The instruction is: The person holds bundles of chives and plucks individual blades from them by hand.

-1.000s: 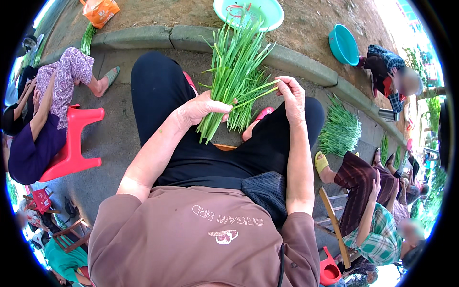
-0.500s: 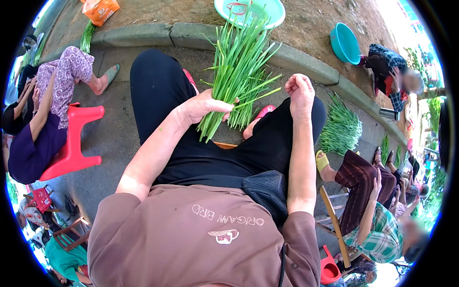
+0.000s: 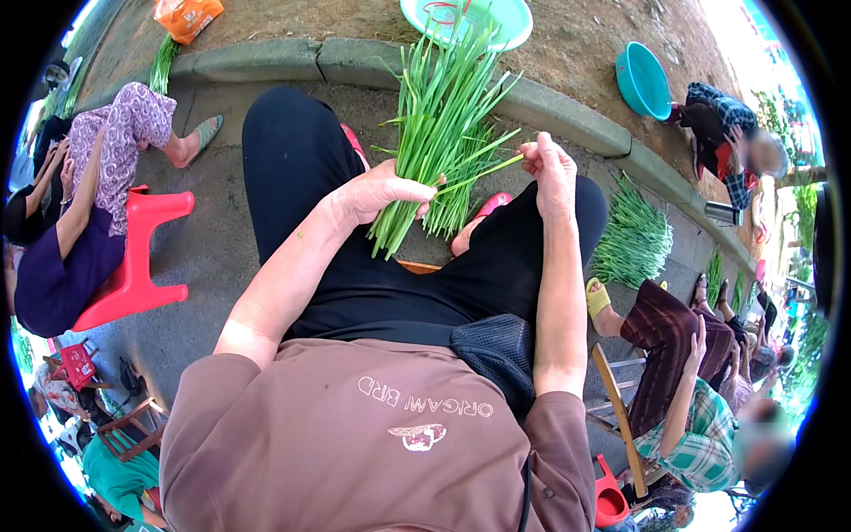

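A thick bunch of garlic chives lies in the grip of my left hand, its cut ends toward my lap and its blades fanning away over the ground. One thin yellow-green chive blade sticks out sideways from the bunch to the right. Its tip is pinched between the fingers of my right hand, which is above my right knee. More garlic chives lie lower, behind the held bunch and between my feet; the bunch partly hides them.
Beyond the kerb stand a pale green basin, a teal basin and an orange bag. A chive heap lies at right. A red stool with a seated person is at left; another person sits at right by a wooden chair.
My right hand has turned slightly and closed its fingertips on the tip of the sideways blade, which it was apart from before. My left hand still holds the bunch in place.
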